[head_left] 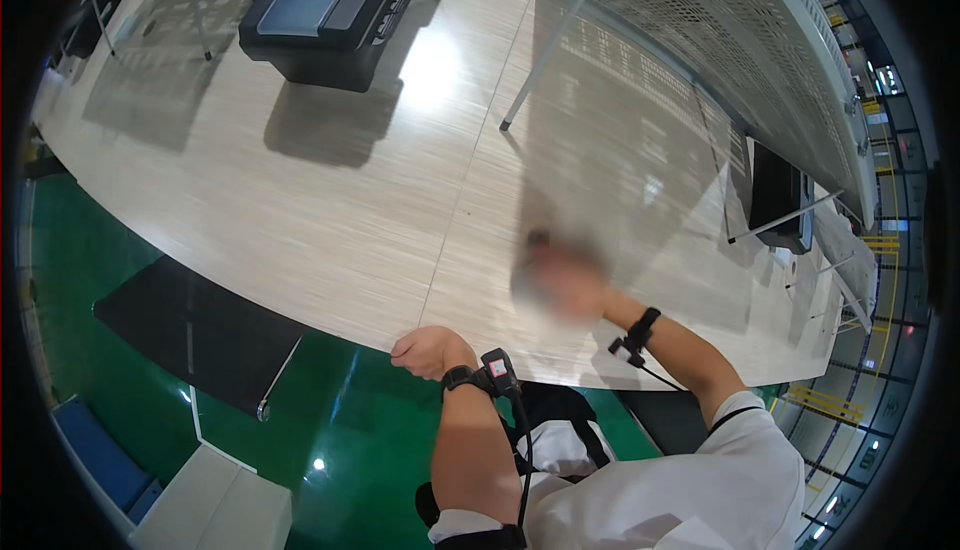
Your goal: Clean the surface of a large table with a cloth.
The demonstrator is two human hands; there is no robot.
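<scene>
My left hand rests at the near edge of the wood-grain table, its fingers curled in and nothing visible in them. A black wrist strap with a small cabled device sits on that wrist. Over the tabletop, further right, is my right hand, so blurred that its fingers cannot be made out. A small dark spot shows at its far side, too blurred to name. My right wrist also wears a black strap with a cabled device.
A black and grey plastic toolbox stands at the far left of the table. A perforated metal panel on thin legs leans over the right side, with another dark box behind it. A black chair stands by the near left edge.
</scene>
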